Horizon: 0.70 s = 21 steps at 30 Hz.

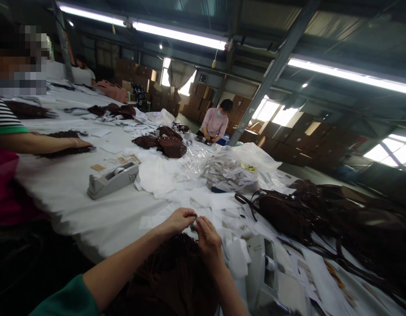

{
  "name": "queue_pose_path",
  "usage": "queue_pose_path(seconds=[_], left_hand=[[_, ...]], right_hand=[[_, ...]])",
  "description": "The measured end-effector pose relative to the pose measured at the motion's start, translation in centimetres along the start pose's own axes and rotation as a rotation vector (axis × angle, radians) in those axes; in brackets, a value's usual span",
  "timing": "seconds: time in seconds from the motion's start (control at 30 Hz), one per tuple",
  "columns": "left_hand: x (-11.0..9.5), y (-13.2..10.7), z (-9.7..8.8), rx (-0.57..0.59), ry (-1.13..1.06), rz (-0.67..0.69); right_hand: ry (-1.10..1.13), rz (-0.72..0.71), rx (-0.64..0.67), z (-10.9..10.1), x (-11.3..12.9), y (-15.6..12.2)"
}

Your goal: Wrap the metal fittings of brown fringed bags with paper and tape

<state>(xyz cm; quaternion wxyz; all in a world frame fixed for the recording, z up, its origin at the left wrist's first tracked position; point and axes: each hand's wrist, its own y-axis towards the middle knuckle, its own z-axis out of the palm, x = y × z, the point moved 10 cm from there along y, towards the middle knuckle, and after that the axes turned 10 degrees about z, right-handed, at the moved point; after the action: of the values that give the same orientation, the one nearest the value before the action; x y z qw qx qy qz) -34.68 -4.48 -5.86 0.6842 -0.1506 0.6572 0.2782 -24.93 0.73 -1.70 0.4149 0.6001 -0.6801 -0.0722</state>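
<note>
My left hand (178, 220) and my right hand (208, 239) meet over a brown fringed bag (172, 272) that lies at the table's near edge. Both hands pinch something small between their fingertips at about the same spot; it is too small to name. The fingers of both are pressed together. White paper slips (236, 219) lie scattered just beyond my hands.
A grey tape dispenser (112, 179) sits to the left; a second one (267, 272) to my right. Dark brown bags (321, 219) pile on the right. A clear bag of paper tags (232, 173) lies mid-table. A co-worker's arm (41, 142) rests at left; another person (216, 123) works at the far end.
</note>
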Motion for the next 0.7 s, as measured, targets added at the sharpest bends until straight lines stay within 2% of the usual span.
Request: queue_pose_path(seconds=[0.23, 0.4, 0.6, 0.7], left_hand=[[0.8, 1.2, 0.2, 0.054, 0.029, -0.075], [-0.1, 1.3, 0.0, 0.010, 0.089, 0.012], [-1.4, -0.2, 1.3, 0.078, 0.023, 0.100], [-1.9, -0.9, 1.6, 0.043, -0.022, 0.135]], right_hand=[[0.020, 0.025, 0.014, 0.1, 0.3, -0.2], [0.043, 0.087, 0.025, -0.3, 0.5, 0.3], [0.078, 0.124, 0.065, -0.7, 0.9, 0.7], [0.082, 0.137, 0.044, -1.1, 0.8, 0.5]])
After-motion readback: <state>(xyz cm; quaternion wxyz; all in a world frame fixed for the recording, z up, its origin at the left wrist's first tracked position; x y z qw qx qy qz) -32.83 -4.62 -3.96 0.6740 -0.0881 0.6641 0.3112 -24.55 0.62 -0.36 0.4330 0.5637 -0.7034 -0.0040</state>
